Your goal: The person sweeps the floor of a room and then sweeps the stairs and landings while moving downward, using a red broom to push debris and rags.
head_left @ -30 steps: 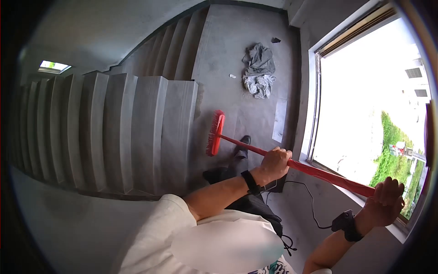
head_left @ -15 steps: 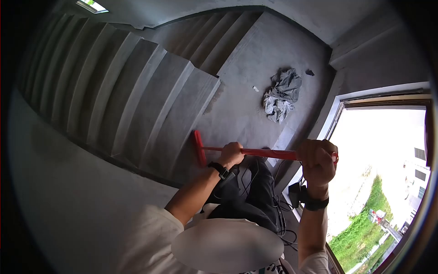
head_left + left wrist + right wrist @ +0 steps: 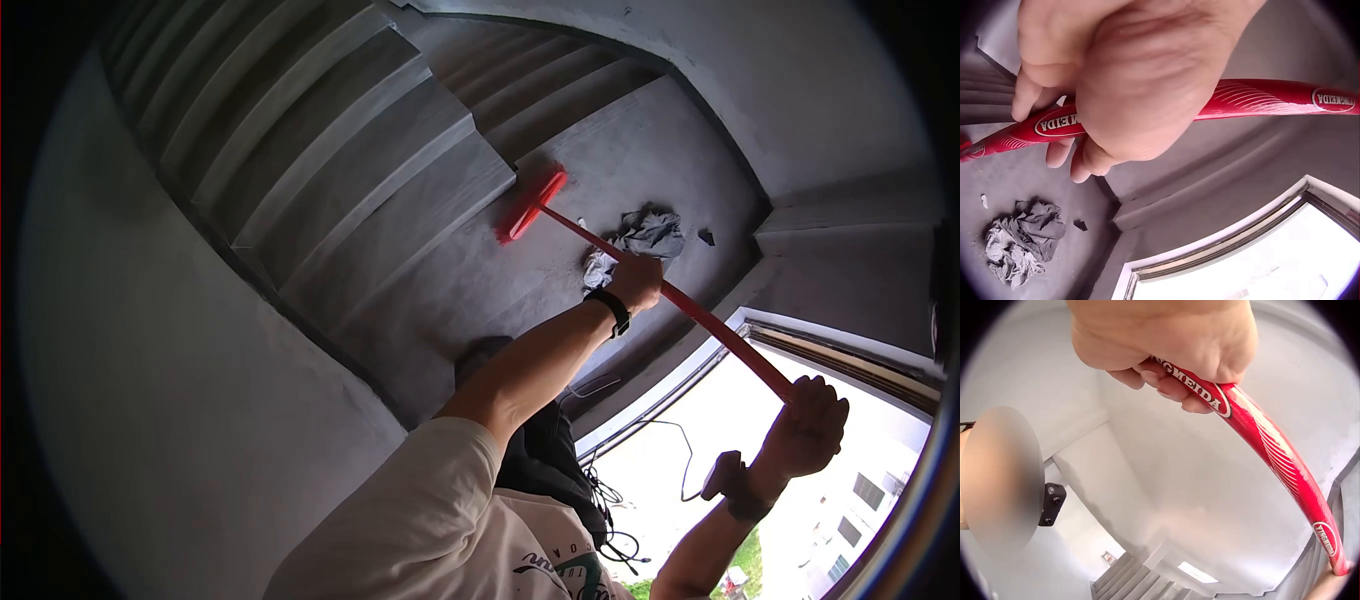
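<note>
A red push broom [image 3: 534, 203] slants across the head view, its bristled head on the grey landing beside the stair edge. My left hand [image 3: 637, 283] grips the middle of the handle; in the left wrist view this hand [image 3: 1147, 81] has its fingers curled round the red pole [image 3: 1266, 98]. Nearer the upper end, my right hand [image 3: 815, 428] holds the handle in front of the window. The right wrist view shows that hand [image 3: 1169, 337] wrapped round the printed handle [image 3: 1272, 450], with part of the other hand at lower right.
Crumpled grey and white cloths [image 3: 652, 232] lie on the landing, with a small dark piece [image 3: 706, 237] beside them. Concrete stairs [image 3: 330, 150] run along the left, and more steps [image 3: 560, 100] at the top. A window frame [image 3: 850, 350] and loose cables [image 3: 605, 500] are at lower right.
The broom head has moved away from my body, along the stair edge towards the cloths. Both hands keep their grip on the handle, and the head view has turned.
</note>
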### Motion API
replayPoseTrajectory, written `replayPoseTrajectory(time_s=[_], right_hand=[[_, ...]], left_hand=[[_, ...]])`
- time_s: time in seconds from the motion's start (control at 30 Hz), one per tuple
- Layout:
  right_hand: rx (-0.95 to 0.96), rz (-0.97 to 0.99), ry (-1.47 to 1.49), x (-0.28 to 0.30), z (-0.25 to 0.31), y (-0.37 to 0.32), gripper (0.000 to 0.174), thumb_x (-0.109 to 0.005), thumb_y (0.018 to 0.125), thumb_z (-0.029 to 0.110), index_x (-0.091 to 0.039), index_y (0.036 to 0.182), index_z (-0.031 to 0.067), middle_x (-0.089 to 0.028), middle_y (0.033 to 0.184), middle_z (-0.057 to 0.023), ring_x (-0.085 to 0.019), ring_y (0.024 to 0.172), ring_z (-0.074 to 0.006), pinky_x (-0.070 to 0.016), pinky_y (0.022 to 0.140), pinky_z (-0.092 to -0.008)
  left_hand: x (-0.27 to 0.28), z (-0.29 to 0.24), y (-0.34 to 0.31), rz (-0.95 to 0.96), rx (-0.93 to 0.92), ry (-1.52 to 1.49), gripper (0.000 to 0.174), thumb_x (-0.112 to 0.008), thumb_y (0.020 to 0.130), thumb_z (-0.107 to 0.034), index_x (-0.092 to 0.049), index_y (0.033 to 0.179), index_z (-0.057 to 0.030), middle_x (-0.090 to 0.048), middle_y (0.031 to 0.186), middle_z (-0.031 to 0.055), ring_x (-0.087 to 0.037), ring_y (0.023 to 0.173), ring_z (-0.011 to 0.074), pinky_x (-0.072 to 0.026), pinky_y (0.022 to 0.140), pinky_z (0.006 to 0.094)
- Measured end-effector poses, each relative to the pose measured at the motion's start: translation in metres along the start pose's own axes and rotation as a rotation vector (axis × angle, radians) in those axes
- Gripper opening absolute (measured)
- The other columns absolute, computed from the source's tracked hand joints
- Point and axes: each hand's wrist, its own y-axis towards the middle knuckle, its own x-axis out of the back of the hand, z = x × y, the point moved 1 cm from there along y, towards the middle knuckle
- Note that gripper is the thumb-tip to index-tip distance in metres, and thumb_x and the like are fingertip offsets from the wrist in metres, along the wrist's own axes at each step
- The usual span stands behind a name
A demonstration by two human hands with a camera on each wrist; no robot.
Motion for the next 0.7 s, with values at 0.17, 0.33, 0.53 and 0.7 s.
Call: replayPoseTrajectory(time_s=[0.17,0.33,0.53,0.7], right_hand=[[0.146,-0.223,-0.211,0.032,0.084,0.012,0.034,-0.037,0.09,0.009,-0.027,0.058,0.0123,-0.022,0.051,-0.0031,-0.028,0.054,-0.017,-0.0296,0.056,-0.0336],[0.063,-0.473,-0.425,0.08,0.082,0.035,0.027,-0.038,0.087,0.01,-0.028,0.062,0.0098,-0.022,0.055,-0.0052,-0.026,0.052,-0.0182,-0.0269,0.052,-0.032],[-0.286,0.207,0.182,0.031,-0.044,-0.004,0.027,-0.042,0.089,0.013,-0.031,0.063,0.0113,-0.032,0.053,-0.0022,-0.029,0.047,-0.0144,-0.0291,0.047,-0.0287],[-0.169,0.192,-0.021,0.032,-0.046,-0.007,0.023,-0.038,0.08,0.004,-0.031,0.06,0.01,-0.033,0.049,-0.0028,-0.027,0.042,-0.0139,-0.0299,0.044,-0.0303]], left_hand=[[-0.002,-0.076,-0.039,-0.269,-0.091,-0.07,0.013,-0.069,0.074,-0.02,-0.063,0.07,-0.0082,-0.062,0.073,0.0108,-0.063,0.069,0.0307,-0.0502,0.068,0.0423],[0.002,-0.072,-0.097,-0.043,0.099,-0.032,0.017,-0.068,0.077,-0.024,-0.064,0.071,-0.0078,-0.063,0.07,0.0113,-0.064,0.066,0.0301,-0.0502,0.061,0.0421],[-0.047,0.033,-0.168,-0.035,0.373,0.062,0.029,-0.063,0.083,-0.031,-0.062,0.07,-0.0048,-0.061,0.066,0.0141,-0.063,0.064,0.032,-0.0507,0.06,0.0441],[-0.087,0.039,-0.118,-0.132,0.269,-0.044,0.032,-0.062,0.084,-0.034,-0.063,0.07,-0.0048,-0.062,0.069,0.0155,-0.064,0.065,0.0335,-0.0521,0.06,0.0449]])
